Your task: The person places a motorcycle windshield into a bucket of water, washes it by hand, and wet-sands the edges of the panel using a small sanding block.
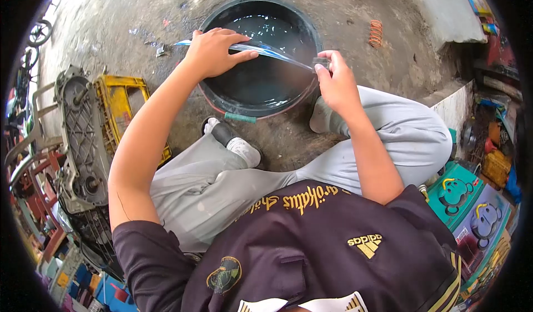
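Provisionally, I judge the strip light, flexible, slippery, best held at left and right ends: left hand grips it, right hand pinches a block.

Strip: long, thin, glossy; blue, white and clear. Left portion partly covered; left tip visible. Pose: stretched aslant above the dark basin, bowed slightly — narrowing toward the lower right end in view. Block: small, grey, at the strip's right end — contact between them unclear.
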Demonstrator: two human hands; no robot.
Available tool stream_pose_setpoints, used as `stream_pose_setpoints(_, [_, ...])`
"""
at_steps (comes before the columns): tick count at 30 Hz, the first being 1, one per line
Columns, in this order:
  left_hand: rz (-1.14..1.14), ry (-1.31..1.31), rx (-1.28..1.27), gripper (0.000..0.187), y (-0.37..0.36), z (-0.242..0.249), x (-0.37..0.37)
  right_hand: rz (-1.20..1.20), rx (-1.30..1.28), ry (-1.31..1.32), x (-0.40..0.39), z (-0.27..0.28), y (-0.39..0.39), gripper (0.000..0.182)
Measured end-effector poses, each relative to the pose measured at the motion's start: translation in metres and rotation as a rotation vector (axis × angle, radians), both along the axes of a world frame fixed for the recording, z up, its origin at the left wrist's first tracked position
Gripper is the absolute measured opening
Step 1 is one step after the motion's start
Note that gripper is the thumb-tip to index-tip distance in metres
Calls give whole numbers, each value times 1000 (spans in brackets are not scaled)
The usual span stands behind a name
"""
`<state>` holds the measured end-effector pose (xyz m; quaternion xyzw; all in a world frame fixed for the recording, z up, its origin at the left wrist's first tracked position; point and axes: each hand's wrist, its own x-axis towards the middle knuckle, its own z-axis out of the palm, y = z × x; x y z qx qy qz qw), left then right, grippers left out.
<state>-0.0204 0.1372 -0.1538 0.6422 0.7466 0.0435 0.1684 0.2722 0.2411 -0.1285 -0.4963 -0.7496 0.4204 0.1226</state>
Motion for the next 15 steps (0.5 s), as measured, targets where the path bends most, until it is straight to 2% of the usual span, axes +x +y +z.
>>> stream_pose_setpoints(2, [-23,7,-18,65,5,2,-1,-20,29,-5,2,-3,4,20])
stream_pose_setpoints(4, [-43,16,-54,57,7,5,1,-5,-66,-28,4,-6,9,21])
stream_pose_setpoints(11, [-52,35,-23,57,3,4,5,61,-81,-31,5,-22,9,22])
stream_pose_setpoints(15, [-54,83,2,59,-2,2,8,29,-170,78,3,-26,2,22])
